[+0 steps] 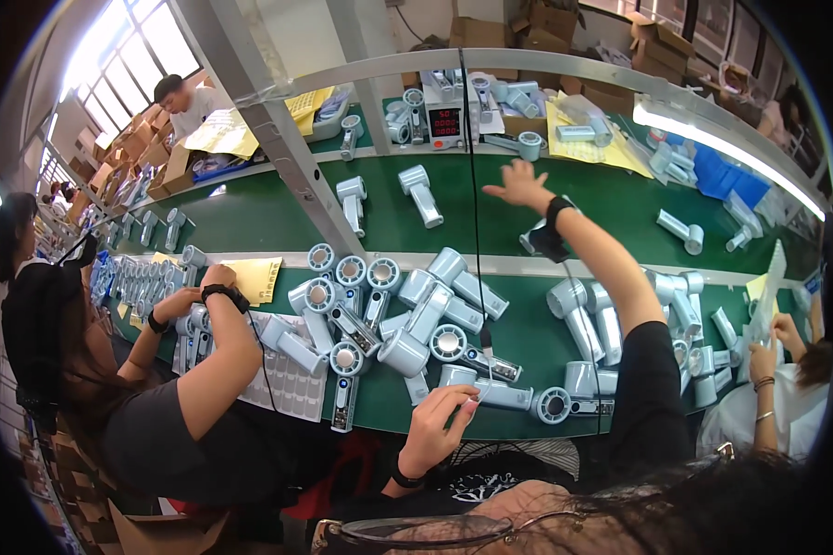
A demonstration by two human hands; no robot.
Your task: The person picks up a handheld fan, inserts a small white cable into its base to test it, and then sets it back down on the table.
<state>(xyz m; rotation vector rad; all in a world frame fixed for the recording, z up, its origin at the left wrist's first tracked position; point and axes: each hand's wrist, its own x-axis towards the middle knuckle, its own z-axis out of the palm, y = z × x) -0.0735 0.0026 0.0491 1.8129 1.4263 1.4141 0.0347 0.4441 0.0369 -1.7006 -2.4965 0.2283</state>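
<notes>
My right hand (523,188) is stretched out over the green conveyor belt (287,208), its fingers spread with nothing in them. Just beyond its fingertips lies a light-blue handheld fan (528,145); another fan (530,242) is partly hidden under my wrist. My left hand (435,430) is at the near edge of the green bench, thumb and fingertips pressed together. Whatever is between them is too small to make out. Close by are a pile of light-blue handheld fans (426,314), several with an open handle showing the inside, and a black hanging cable (478,231) with a plug-like end.
A power supply with a red display (446,120) stands behind the belt. To the left, a co-worker's hands (215,280) work over fans by a white tray (292,388). Another person's hand (764,361) is at right. A metal post (296,166) rises beside the belt.
</notes>
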